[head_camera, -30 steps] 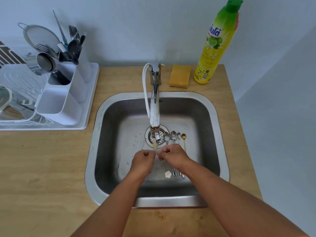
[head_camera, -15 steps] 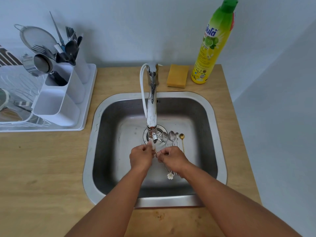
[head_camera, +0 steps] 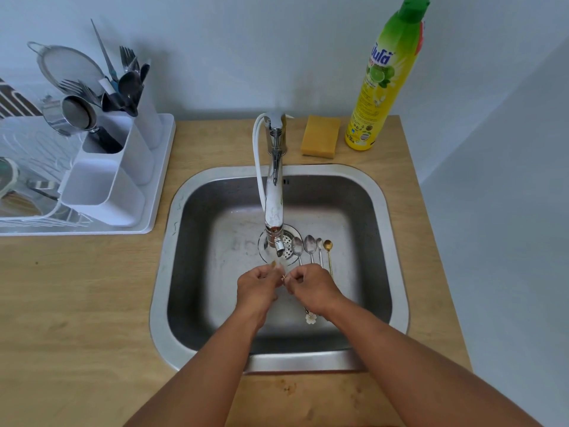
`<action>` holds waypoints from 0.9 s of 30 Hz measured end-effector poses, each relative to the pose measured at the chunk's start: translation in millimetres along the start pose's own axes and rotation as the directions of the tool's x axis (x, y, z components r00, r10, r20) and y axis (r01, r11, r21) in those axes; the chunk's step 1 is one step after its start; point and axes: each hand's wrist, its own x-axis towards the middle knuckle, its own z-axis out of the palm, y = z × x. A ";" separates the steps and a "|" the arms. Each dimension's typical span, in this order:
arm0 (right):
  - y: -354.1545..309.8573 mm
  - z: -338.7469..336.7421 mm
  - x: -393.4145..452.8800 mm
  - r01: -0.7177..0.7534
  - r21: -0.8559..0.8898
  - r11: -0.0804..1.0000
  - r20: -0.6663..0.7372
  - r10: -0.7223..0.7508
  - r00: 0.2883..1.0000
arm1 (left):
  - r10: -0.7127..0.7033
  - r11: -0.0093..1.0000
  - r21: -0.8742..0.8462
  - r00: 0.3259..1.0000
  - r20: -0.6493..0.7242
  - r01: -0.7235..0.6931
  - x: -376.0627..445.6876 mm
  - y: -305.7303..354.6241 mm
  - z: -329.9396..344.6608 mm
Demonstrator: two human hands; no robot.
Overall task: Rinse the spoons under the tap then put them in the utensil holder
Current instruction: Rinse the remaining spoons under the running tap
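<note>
- Left hand (head_camera: 257, 286) and right hand (head_camera: 309, 286): both are curled, pinching a small gold spoon (head_camera: 278, 268) between them just below the tap (head_camera: 274, 211).
- Handling, judged: the spoon is light, stiff and slippery when wet; grip the handle, not the bowl.
- Remaining spoons (head_camera: 311, 246) lie just beyond the right hand in the sink (head_camera: 397, 241).
- Utensil holder (head_camera: 104, 192) stands well left of the hands.
- Hidden: most of the held spoon; the water stream is hard to make out.
</note>
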 end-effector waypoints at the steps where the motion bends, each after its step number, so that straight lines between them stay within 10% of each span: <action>1: 0.2 0.4 -0.9 0.006 -0.015 1.000 0.001 -0.006 1.000 | -0.002 1.000 0.004 1.000 -0.019 0.002 0.1 -0.2 1.1; 17: -2.4 4.1 -10.4 0.023 -0.184 0.983 -0.004 -0.024 1.000 | 0.080 0.942 0.335 0.969 -0.236 0.004 2.0 7.1 8.1; 27: -3.7 0.5 -13.9 0.014 -0.261 0.965 -0.039 -0.025 0.999 | -0.077 0.995 0.072 0.992 0.103 0.070 -7.0 7.8 -13.6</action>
